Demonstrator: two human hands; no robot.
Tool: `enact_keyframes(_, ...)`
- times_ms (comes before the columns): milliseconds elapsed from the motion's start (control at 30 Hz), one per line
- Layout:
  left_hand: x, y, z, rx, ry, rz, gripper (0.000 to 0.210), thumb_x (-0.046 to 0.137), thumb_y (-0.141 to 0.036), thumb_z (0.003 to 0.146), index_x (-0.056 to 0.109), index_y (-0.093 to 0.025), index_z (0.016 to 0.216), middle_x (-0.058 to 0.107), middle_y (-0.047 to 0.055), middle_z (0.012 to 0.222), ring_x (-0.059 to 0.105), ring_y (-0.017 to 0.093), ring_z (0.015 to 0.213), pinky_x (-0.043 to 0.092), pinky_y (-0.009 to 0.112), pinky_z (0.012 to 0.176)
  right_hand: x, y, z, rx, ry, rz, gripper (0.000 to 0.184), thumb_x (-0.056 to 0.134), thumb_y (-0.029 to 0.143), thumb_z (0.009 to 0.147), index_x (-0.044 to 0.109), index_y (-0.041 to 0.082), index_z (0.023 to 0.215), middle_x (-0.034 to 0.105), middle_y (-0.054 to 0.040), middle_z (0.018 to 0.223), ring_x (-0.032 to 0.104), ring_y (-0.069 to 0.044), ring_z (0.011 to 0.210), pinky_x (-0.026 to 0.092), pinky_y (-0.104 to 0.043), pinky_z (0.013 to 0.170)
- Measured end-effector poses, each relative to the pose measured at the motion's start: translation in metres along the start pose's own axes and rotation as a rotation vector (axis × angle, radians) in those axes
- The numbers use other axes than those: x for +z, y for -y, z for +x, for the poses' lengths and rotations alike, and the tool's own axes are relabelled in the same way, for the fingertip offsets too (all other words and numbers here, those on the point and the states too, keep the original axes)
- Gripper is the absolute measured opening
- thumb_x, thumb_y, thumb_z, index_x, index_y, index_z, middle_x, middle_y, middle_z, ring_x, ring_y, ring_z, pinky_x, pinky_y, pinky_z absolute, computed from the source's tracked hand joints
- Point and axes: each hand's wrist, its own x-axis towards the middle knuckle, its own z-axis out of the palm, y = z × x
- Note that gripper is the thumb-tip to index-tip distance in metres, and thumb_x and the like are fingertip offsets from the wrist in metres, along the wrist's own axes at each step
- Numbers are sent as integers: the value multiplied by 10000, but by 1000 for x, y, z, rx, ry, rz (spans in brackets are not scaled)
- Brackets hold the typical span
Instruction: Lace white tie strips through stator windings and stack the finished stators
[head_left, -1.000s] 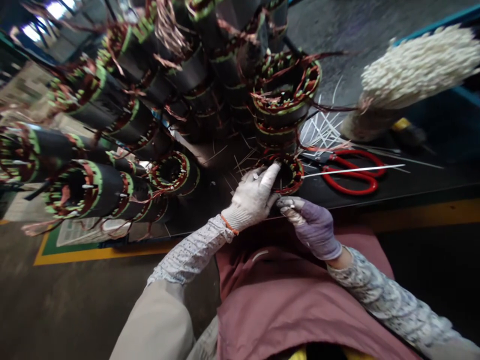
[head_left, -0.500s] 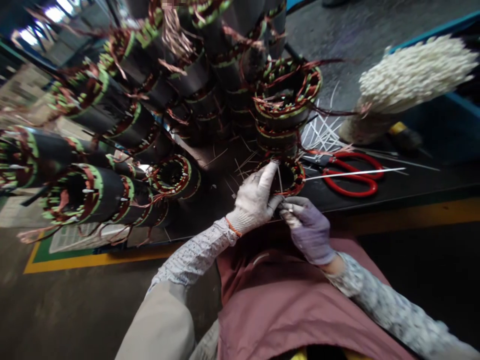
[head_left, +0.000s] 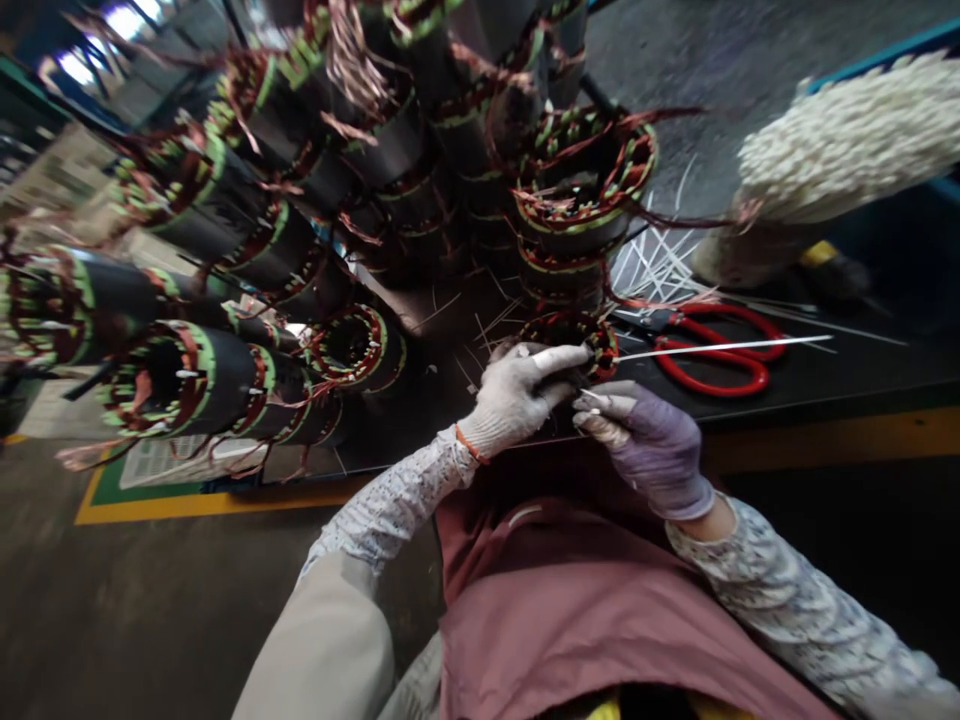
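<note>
My left hand point(head_left: 517, 395), in a white knit glove, lies over the near side of a small motor stator point(head_left: 609, 350) with copper windings. Its index finger and thumb stretch to the right, apart from each other; part of the stator is hidden under them. Just right of it, my right hand point(head_left: 649, 440), in a purple glove with greyed fingertips, pinches a thin white cord point(head_left: 591, 396) whose short end shows at the fingertips. A longer white strip point(head_left: 727, 347) reaches rightward from the stator's rim, across red-handled scissors point(head_left: 724, 375) on the dark table.
Stacked stators point(head_left: 585, 200) rise behind my hands, with more stacks point(head_left: 214, 375) at the left, their copper leads sticking out. Loose white strips point(head_left: 660, 265) lie behind the scissors. A thick bundle of white cords point(head_left: 847, 140) stands at the right by a blue bin point(head_left: 922, 205).
My left index finger has swung from the stator's far rim to point right across its opening. My right hand has drawn slightly right, away from the left, still pinching.
</note>
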Motion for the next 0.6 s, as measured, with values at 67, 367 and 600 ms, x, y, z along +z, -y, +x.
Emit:
enact_keyframes(67,2,7,0,130,8,1,309,658,-278,898,704,-263,1204,732,44,1125,643,162,1091,508,319,998,-6,6,2,53,22,-46,6,705,230,846,705,236,847,700,-14,842,673,-124,730,560,-226,648)
enact_keyframes(367,11,13,-5,293,-11,239,224,586,-325,945,737,-366,1105,778,2,1013,652,172,1134,366,452,1104,-16,22,4,86,198,-132,118,655,329,888,703,243,824,705,-9,772,662,-141,674,526,-255,597)
enact_keyframes(600,15,15,-6,252,-29,202,231,609,-281,915,746,-350,1088,779,-7,1030,659,168,1131,417,418,1089,-9,3,9,87,241,-234,269,610,409,904,675,222,720,672,-7,658,605,-137,562,474,-265,529)
